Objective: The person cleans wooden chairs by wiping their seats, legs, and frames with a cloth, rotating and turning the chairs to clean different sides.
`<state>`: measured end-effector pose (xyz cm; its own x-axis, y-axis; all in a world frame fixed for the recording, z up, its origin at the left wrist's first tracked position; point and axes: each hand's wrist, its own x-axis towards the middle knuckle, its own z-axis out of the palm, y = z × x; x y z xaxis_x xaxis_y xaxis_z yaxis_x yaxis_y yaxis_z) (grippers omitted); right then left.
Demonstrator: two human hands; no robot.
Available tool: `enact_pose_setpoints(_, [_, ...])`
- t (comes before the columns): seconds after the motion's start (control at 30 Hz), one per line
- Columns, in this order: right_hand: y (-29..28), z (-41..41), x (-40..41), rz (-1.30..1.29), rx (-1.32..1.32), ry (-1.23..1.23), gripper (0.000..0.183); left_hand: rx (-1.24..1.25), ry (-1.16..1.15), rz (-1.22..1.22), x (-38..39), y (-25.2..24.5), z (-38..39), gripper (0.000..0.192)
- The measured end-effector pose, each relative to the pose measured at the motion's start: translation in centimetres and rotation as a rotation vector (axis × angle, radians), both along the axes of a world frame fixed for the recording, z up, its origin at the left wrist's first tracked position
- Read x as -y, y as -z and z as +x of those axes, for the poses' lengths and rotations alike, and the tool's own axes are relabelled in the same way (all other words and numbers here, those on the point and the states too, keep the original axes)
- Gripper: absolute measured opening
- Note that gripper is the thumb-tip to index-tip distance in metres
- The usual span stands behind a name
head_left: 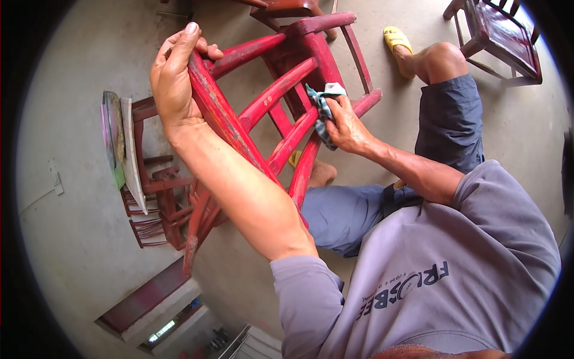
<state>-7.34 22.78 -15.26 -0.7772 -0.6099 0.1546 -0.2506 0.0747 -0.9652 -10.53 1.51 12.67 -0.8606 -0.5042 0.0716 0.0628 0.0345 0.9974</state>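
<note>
Before me a red wooden chair (pixel 278 89) is tilted, its paint worn and scuffed along several bars. My left hand (pixel 179 76) grips the upper end of its long worn post (pixel 228 119), thumb pointing up and fingers partly hidden behind the wood. A blue-green and white patterned cloth (pixel 323 112) is bunched in my right hand (pixel 347 125). The right hand presses this cloth against the chair where a rail meets the frame near the seat. My left forearm covers part of the chair's near end.
A dark varnished chair (pixel 497 40) stands at the upper right and a brown wooden one (pixel 287 9) at the top. Stacked wooden furniture (pixel 168 188) stands by the wall at left. My foot in a yellow slipper (pixel 397 38) rests on the floor.
</note>
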Motion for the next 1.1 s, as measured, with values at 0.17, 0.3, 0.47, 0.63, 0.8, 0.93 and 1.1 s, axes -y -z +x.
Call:
enact_pose_setpoints(0.17, [-5.2,2.8,-0.5,-0.19,0.025,-0.075,0.047,0.009,-0.009,-0.006,0.1,0.2,-0.4,0.021])
enact_pose_setpoints(0.3, [-8.6,5.9,-2.6,-0.297,0.204,-0.445,0.036,0.009,-0.002,-0.015,0.8,0.3,-0.3,0.022])
enact_pose_setpoints(0.47, [-9.1,8.1,-2.6,-0.352,-0.01,-0.537,0.028,0.029,-0.02,-0.014,0.5,0.3,-0.6,0.023])
enact_pose_setpoints(0.63, [-2.4,4.7,1.0,0.076,-0.104,-0.684,0.028,0.03,-0.014,-0.017,0.9,-0.2,0.4,0.023])
enact_pose_setpoints(0.8, [7.6,1.3,3.4,0.117,-0.131,-0.426,0.04,0.015,-0.01,-0.02,0.3,-0.1,-0.6,0.022])
enact_pose_setpoints(0.93, [6.0,1.9,3.3,0.155,-0.044,-0.529,0.029,0.019,-0.006,-0.022,0.7,0.3,-0.9,0.021])
enact_pose_setpoints(1.1, [-8.3,7.4,-1.2,-0.227,0.079,-0.642,0.031,0.001,-0.011,0.019,2.1,0.3,1.2,0.021])
